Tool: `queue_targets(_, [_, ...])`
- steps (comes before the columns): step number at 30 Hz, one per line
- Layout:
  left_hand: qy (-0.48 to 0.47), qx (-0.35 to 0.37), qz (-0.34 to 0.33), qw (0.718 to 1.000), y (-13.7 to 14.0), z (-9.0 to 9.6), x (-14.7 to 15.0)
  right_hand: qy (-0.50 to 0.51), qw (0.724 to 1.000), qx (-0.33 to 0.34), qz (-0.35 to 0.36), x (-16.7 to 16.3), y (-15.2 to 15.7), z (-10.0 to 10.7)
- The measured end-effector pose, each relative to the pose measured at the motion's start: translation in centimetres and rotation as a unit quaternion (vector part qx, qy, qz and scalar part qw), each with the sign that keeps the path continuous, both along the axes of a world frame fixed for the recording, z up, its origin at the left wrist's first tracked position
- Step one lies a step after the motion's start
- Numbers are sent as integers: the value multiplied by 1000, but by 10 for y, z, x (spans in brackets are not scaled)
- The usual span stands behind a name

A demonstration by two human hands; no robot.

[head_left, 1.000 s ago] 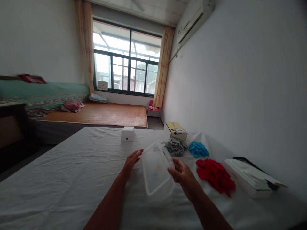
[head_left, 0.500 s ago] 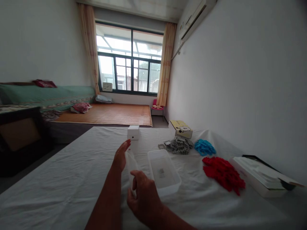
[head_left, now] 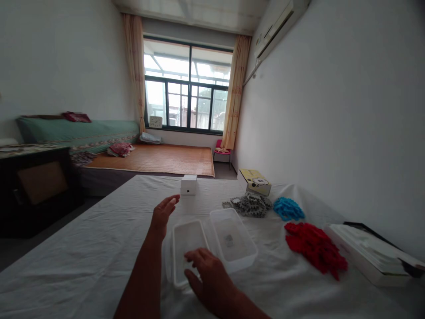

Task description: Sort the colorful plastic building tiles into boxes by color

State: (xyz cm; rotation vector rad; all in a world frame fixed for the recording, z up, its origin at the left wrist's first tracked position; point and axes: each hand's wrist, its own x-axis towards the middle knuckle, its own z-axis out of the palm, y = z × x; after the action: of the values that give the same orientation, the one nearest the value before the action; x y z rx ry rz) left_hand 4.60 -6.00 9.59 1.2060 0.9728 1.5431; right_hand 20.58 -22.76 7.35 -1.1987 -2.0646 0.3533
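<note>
A translucent plastic lid [head_left: 187, 239] with a pale rim lies flat on the white cloth. Right beside it stands a clear plastic container [head_left: 232, 241], with a small greyish patch visible on its floor. Near the lid's far left corner, my left hand [head_left: 163, 212] is raised with fingers stretched out, holding nothing. My right hand [head_left: 209, 272] hovers over the lid's near right part, thumb and fingers apart and nothing between them. It covers part of the lid's edge; whether a fingertip touches the lid I cannot tell.
A small white box [head_left: 188, 186] stands beyond the lid. Grey pieces [head_left: 252, 204], a yellow box [head_left: 257, 181], blue pieces [head_left: 288, 208] and red pieces [head_left: 314, 246] lie to the right. A long white box [head_left: 368, 254] sits near the wall.
The lid, tilted up between both hands before, now lies flat on the cloth. Both hands have let go of it, and my left hand has shifted slightly left.
</note>
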Motion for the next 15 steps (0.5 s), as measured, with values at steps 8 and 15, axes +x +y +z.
queue_targets(8, [275, 80, -90, 954, -3, -21, 77, -103, 927, 105, -344, 238, 0, 7])
queue_targets(15, [369, 160, -115, 908, -21, -54, 106, -233, 861, -87, -443, 383, 1, -28])
